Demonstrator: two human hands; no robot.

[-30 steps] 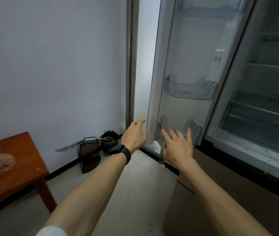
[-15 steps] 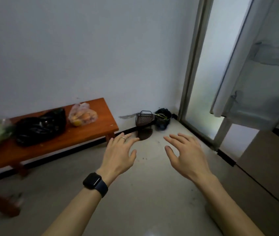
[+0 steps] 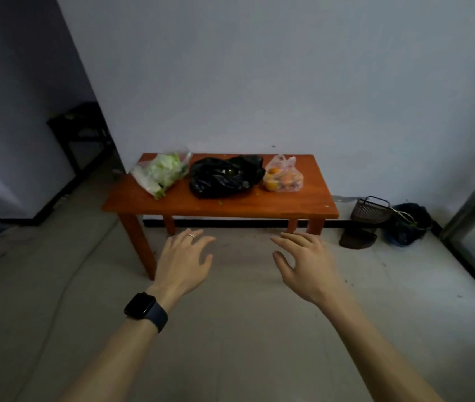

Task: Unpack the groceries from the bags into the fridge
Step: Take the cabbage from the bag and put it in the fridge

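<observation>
**Empty-handed, short of the bags**

Reaches forward with left hand (image 3: 185, 261) and right hand (image 3: 306, 266), apart, fingers loose, gripping nothing, probably ready for a first pick. Ahead on the worktop (image 3: 230, 206), in a row within easy reach: clear bag of greens (image 3: 161, 172), black bag (image 3: 224, 177), bag of oranges (image 3: 284, 177). No fridge in view.

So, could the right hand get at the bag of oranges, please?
Probably yes, with a step closer: the right hand is open, with nothing between it and the bag of oranges.

both arms reach toward twelve o'clock. left hand (image 3: 182, 261) and right hand (image 3: 306, 264) spread, fingers relaxed, holding nothing.
</observation>
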